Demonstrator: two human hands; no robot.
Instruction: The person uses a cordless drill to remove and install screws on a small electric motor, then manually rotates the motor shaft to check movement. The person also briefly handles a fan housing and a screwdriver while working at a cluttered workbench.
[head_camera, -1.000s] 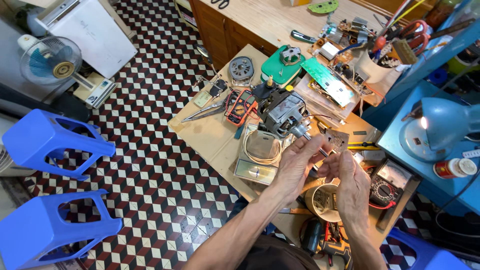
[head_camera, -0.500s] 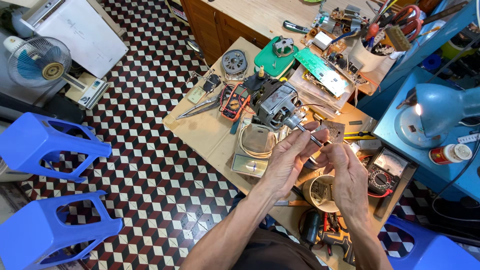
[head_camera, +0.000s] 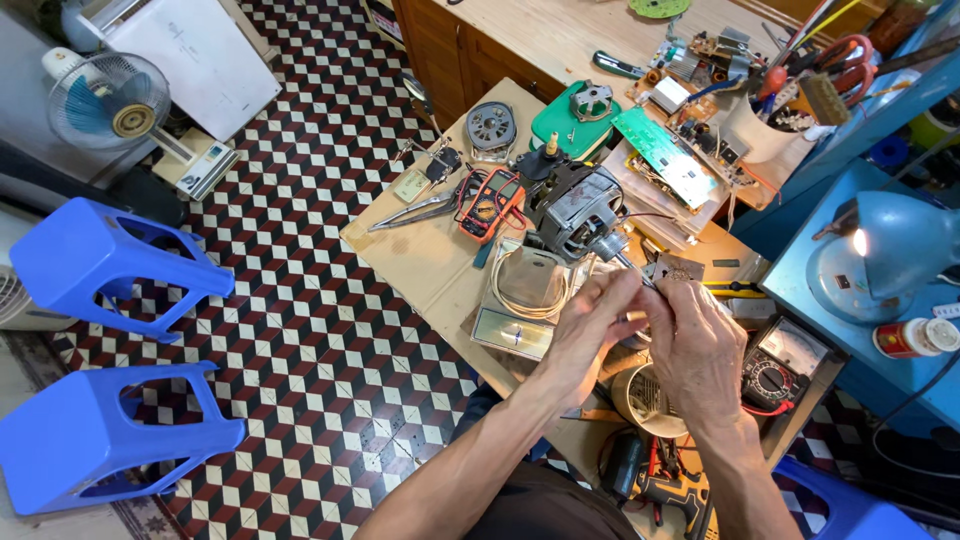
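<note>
Nearest the camera, the person's left hand (head_camera: 585, 335) and right hand (head_camera: 700, 345) have drawn closer together than they were a second ago and now meet over the front edge of the desk (head_camera: 420, 255), fingers (head_camera: 610, 290) pinched around something small and thin at the tip of a slim metal shaft; whether they are clamped on a loose part or on the shaft itself I cannot tell, since the knuckles cover it. That shaft runs up into the grey electric motor (head_camera: 575, 210), which has stayed in the same spot, lying tilted on the desk just beyond the hands, so the work appears to have settled from reaching into fine handling at the shaft end. Beside the right wrist sits an analogue meter (head_camera: 785, 365), and below it a round white cup of parts (head_camera: 645, 400). Just left of the motor lies a red-edged multimeter (head_camera: 492, 205) near a pair of pliers (head_camera: 415, 210). Farther back are a green circuit board (head_camera: 665, 155) and a green tray (head_camera: 575, 120), with a blue desk lamp (head_camera: 895, 245) lit on the right. On the chequered floor to the left stand two blue plastic stools (head_camera: 110, 265).
</note>
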